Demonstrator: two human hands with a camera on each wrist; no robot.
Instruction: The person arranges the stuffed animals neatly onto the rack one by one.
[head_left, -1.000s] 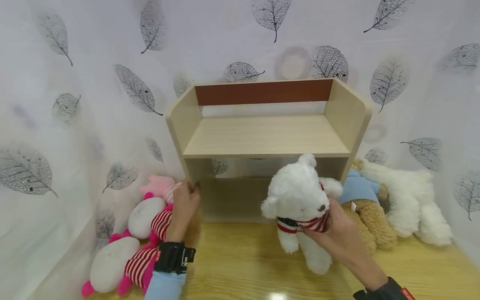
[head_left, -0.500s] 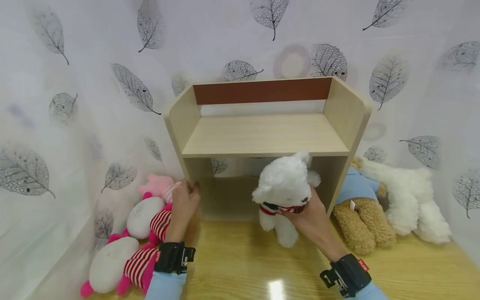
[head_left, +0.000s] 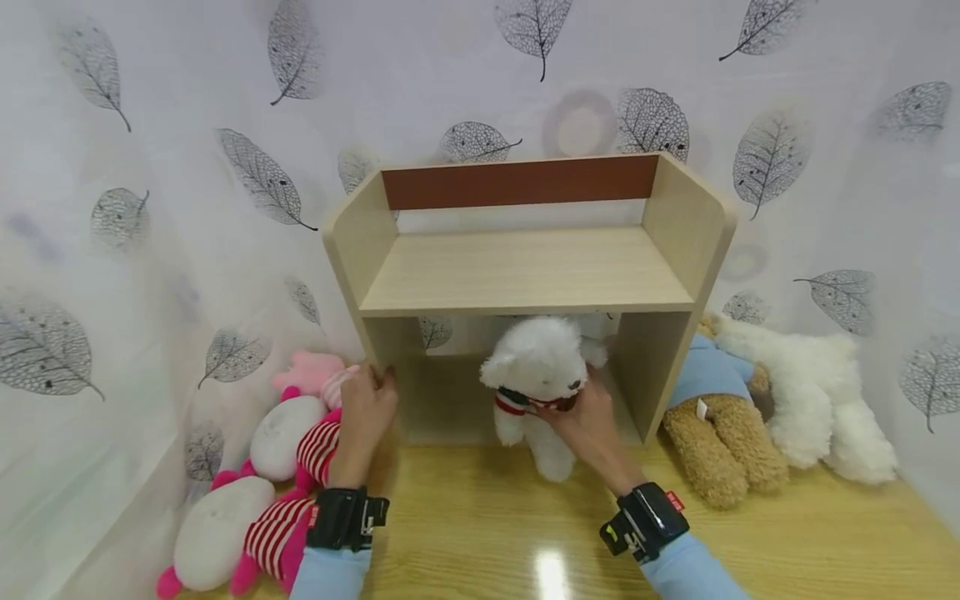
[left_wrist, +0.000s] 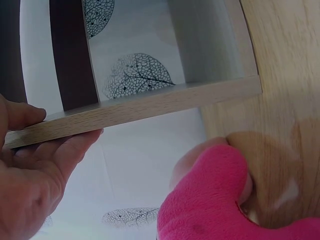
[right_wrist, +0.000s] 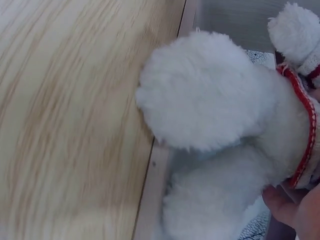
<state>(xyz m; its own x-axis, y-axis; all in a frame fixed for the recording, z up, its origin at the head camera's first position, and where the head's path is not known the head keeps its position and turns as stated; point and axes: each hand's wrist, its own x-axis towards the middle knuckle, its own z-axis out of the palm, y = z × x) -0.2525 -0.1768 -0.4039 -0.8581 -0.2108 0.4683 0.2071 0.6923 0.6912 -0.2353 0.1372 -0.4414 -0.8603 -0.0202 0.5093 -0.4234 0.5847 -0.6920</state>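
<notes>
A white plush bear (head_left: 536,358) in a red, white and dark striped top is at the front of the lower compartment of a pale wooden shelf (head_left: 525,271). My right hand (head_left: 588,421) grips the bear round its clothed body from the right. In the right wrist view the plush's fluffy white feet (right_wrist: 200,92) are over the shelf's bottom front edge. My left hand (head_left: 365,421) holds the shelf's left side panel. The left wrist view has the thumb on one face of that panel (left_wrist: 135,110) and the fingers on the other.
Pink plush toys with striped clothes (head_left: 281,533) lie left of the shelf, close to my left forearm. On the right are a brown bear in a blue shirt (head_left: 723,425) and a white plush (head_left: 817,392). A leaf-patterned curtain (head_left: 187,167) hangs behind.
My right hand has carried the white bear leftward and inward, from the shelf's right front into the lower compartment's opening. My left hand keeps its hold on the side panel.
</notes>
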